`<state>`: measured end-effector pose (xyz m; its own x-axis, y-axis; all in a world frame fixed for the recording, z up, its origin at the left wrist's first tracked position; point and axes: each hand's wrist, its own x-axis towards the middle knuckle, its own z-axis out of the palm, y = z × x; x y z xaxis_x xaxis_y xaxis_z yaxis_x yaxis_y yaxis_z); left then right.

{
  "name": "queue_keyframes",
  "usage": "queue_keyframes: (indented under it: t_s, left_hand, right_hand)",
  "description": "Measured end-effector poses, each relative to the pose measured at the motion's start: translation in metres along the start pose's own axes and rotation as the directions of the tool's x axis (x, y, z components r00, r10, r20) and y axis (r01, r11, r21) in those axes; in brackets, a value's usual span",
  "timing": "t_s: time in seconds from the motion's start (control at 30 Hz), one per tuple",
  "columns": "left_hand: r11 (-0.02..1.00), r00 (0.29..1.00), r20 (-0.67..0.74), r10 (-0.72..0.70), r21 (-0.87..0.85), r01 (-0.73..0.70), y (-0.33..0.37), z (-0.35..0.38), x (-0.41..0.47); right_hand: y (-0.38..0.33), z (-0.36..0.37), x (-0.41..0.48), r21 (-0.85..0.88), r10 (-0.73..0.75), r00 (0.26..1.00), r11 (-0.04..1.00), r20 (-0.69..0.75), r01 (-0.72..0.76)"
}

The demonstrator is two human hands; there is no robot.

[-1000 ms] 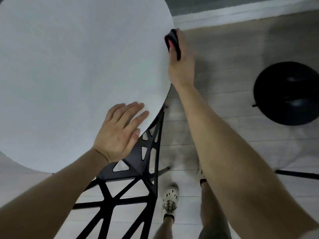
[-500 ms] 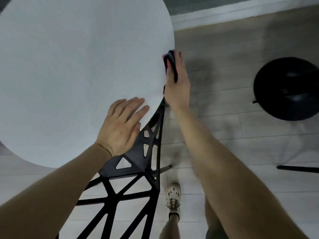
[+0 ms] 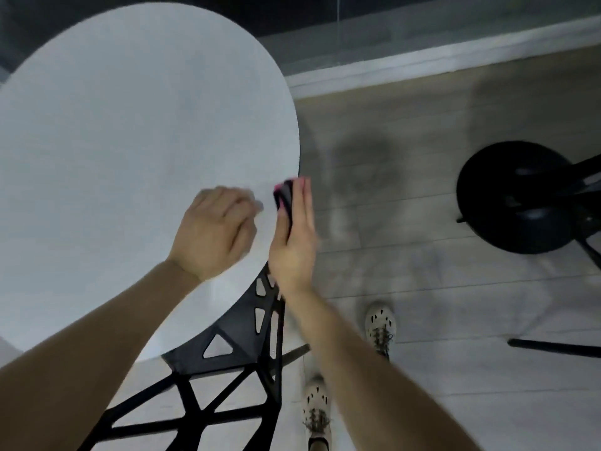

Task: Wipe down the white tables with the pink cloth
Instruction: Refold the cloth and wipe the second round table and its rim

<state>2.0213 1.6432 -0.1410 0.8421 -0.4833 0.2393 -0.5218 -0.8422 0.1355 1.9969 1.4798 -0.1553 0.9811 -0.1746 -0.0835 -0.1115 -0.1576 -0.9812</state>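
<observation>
The right hand [image 3: 294, 242] lies along the rim of the round white table [image 3: 130, 141]. Its straight fingers press the folded pink cloth [image 3: 283, 196] against the table's edge; the thumb is hidden, so I cannot tell if it also pinches. In this light the cloth looks dark, with only a pink border showing.

The left hand [image 3: 214, 229] rests on the tabletop just beside it. Its fingers are curled in and seem to hold nothing, but it is blurred.

I think the step is wiping the rim. To do it well, the cloth should follow the curve with even pressure, and the left hand should steady the top.

A black chair with triangular cut-outs [image 3: 240, 340] is pushed under the near edge, directly below the right wrist, and it may block the arm further along. The 2 pale shoes [image 3: 380, 323] stand close to it. A round black stool [image 3: 517, 196] stands well apart on the grey plank floor [image 3: 422, 281].
</observation>
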Motion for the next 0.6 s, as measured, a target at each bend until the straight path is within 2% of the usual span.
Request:
queue_keyframes:
  t_s: [0.1, 0.17, 0.23, 0.3, 0.4, 0.47, 0.6]
  left_hand:
    - [0.954, 0.95, -0.149, -0.274, 0.085, 0.289, -0.028, 0.024, 0.062]
    - [0.9, 0.911, -0.162, -0.38, 0.161, 0.404, -0.05, 0.039, 0.099]
    - [0.849, 0.877, -0.144, -0.459, 0.22, 0.481, -0.069, 0.05, 0.128]
    - [0.807, 0.83, -0.169, -0.532, 0.197, 0.557, -0.078, 0.058, 0.14]
    - [0.805, 0.82, -0.206, -0.535, 0.171, 0.568, -0.077, 0.062, 0.138]
    - [0.807, 0.825, -0.192, -0.532, 0.178, 0.562, -0.079, 0.063, 0.137]
    - [0.803, 0.823, -0.161, -0.545, 0.182, 0.568, -0.081, 0.062, 0.136]
  right_hand:
    - [-0.008, -0.004, 0.128, -0.07, -0.036, 0.993, 0.997, 0.109, 0.044]
    - [-0.015, -0.003, 0.177, -0.069, -0.052, 0.981, 0.995, 0.189, 0.066]
    - [-0.016, -0.001, 0.18, -0.039, -0.074, 0.98, 0.996, 0.187, 0.083]
    - [-0.008, -0.008, 0.147, -0.009, -0.07, 0.988, 0.997, 0.139, 0.072]
    - [0.006, -0.03, 0.084, -0.023, -0.033, 0.978, 0.999, 0.208, 0.039]
    - [0.004, -0.039, 0.074, -0.065, -0.027, 0.963, 0.997, 0.269, 0.046]
    - [-0.015, -0.005, 0.189, -0.031, -0.028, 0.959, 0.999, 0.283, 0.038]
